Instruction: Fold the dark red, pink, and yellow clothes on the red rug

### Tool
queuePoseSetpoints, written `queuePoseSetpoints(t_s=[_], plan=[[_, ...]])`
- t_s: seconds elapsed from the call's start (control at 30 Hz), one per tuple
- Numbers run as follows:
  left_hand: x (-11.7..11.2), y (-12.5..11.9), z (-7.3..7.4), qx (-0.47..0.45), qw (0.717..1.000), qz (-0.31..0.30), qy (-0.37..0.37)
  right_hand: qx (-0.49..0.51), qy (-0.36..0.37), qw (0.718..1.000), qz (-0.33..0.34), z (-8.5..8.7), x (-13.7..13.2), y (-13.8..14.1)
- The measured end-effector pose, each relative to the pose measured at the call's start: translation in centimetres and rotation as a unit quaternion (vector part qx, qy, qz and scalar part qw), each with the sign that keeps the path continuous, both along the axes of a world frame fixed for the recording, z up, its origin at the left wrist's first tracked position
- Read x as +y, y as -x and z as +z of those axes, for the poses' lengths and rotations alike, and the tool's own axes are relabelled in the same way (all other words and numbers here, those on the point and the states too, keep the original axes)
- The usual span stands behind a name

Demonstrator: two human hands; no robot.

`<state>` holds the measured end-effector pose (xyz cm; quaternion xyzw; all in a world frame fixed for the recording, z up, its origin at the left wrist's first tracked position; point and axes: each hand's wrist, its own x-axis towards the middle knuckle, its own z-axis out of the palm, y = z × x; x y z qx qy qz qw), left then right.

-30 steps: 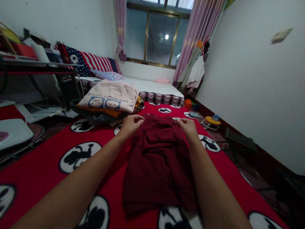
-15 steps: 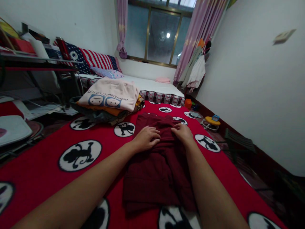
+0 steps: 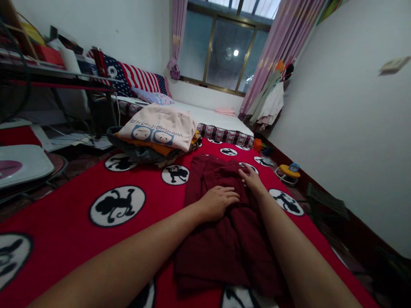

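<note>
A dark red garment (image 3: 212, 252) lies partly folded on a red blanket (image 3: 70, 201) printed with black monkeys in white circles. My left hand (image 3: 220, 202) rests flat on the middle of the garment, fingers stretched toward the right. At the garment's far right edge is my right hand (image 3: 252, 179), its fingers apart and gripping nothing. I cannot tell whether its fingertips touch the cloth. Beyond my left hand sits a stack of folded clothes with a pale pink printed top (image 3: 160, 128) uppermost.
A bed (image 3: 199, 111) stands behind the blanket, below the window. To the left is a cluttered desk (image 3: 64, 77) with a white-seated chair (image 3: 25, 167) in front. A yellow stool (image 3: 289, 171) and a dark folding stool (image 3: 327, 201) stand along the right wall.
My left hand has slid right and slightly nearer across the garment. My right hand's fingers have spread at the edge. The view has shifted, so the surroundings appear further right.
</note>
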<state>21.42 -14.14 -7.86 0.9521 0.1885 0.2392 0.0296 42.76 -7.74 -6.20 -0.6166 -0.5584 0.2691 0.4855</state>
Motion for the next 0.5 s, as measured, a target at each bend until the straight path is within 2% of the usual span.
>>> queuePoseSetpoints(t_s=[0.1,0.27,0.33,0.4,0.47,0.5], plan=[[0.1,0.0,0.0,-0.010,1.000,-0.010,0.008,-0.117,-0.031,0.993,0.005,0.5,2.3,-0.5],[0.4,-0.2,-0.4,-0.020,0.999,-0.020,0.025,-0.207,-0.061,0.973,-0.086,0.1,4.0,0.2],[0.3,-0.2,-0.6,-0.024,0.999,-0.024,0.031,-0.294,-0.035,0.947,-0.125,-0.3,3.8,1.0],[0.2,-0.1,-0.5,-0.037,0.998,-0.027,0.040,-0.378,0.021,0.916,-0.132,-0.1,3.5,1.8],[0.1,0.0,-0.3,-0.072,0.996,0.009,0.060,-0.437,0.079,0.889,-0.114,0.9,3.2,2.5],[0.2,0.1,-0.2,-0.096,0.991,0.050,0.076,-0.464,0.086,0.875,-0.108,1.7,3.1,2.9]])
